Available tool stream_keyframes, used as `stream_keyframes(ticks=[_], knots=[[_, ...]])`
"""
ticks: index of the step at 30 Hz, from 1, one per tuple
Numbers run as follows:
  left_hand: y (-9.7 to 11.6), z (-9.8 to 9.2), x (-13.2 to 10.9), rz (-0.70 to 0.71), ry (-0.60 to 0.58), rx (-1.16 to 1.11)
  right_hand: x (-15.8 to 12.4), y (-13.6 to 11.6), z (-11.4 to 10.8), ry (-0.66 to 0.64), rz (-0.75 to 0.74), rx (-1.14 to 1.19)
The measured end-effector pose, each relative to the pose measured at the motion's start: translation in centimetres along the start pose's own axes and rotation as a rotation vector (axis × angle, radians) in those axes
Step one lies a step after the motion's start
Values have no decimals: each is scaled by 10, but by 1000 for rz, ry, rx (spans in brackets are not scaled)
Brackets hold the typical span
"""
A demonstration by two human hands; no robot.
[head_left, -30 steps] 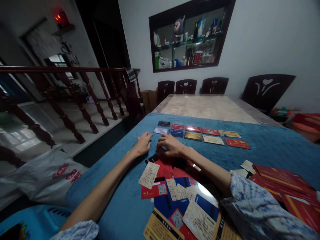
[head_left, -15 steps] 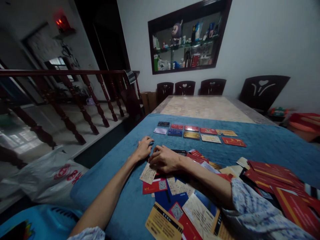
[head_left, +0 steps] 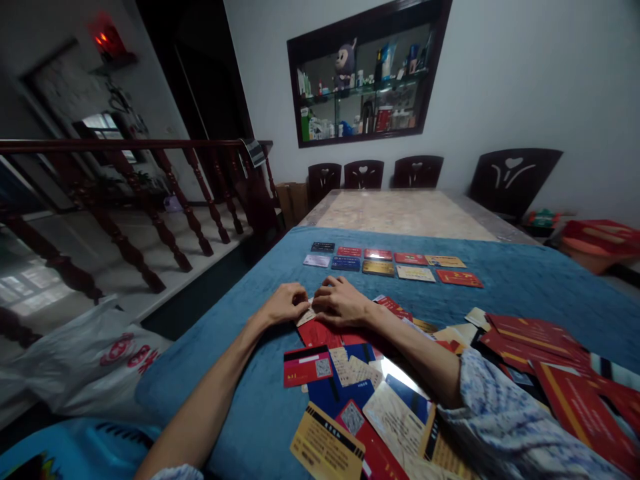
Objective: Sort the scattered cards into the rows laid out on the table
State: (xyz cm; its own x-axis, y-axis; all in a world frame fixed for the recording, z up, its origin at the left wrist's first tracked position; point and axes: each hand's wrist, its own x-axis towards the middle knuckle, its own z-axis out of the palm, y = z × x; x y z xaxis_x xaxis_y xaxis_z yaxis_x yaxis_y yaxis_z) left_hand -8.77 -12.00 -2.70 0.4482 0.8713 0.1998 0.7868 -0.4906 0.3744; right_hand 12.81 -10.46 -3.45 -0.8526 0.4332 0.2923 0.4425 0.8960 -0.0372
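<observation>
My left hand (head_left: 284, 307) and my right hand (head_left: 341, 302) meet over a pale card (head_left: 305, 315) at the far end of a loose heap of cards (head_left: 350, 387) on the blue cloth (head_left: 240, 373). Both hands have fingers curled and pinch the pale card's edges. A red card (head_left: 320, 333) lies just under it. Beyond the hands, two neat rows of cards (head_left: 390, 265) lie flat on the cloth.
Red envelopes (head_left: 560, 360) are stacked at the right. The bare marble tabletop (head_left: 405, 213) extends beyond the cloth, with dark chairs (head_left: 417, 171) round it. A wooden railing (head_left: 150, 200) and a white plastic bag (head_left: 85, 360) are at the left.
Both hands drew back from the rows toward the heap, and the pale card that lay at the heap's left edge is now lifted between them.
</observation>
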Motion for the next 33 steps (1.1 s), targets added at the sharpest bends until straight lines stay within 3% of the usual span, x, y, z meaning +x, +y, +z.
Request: stream_keyframes(ticks=[5,12,20,28,33], knots=[[1,-10,-6,41,-121,-25,-2,0,2,-21,105,-23],[-2,-13,-11,43,-176,-13,-5,2,2,-23,158,11],[-2,-11,-11,73,-130,-57,-6,7,4,23,137,52],[2,-21,-12,15,-90,-185,-4,11,11,171,122,13],[0,-22,-12,8,17,-172,1,13,17,253,144,-67]])
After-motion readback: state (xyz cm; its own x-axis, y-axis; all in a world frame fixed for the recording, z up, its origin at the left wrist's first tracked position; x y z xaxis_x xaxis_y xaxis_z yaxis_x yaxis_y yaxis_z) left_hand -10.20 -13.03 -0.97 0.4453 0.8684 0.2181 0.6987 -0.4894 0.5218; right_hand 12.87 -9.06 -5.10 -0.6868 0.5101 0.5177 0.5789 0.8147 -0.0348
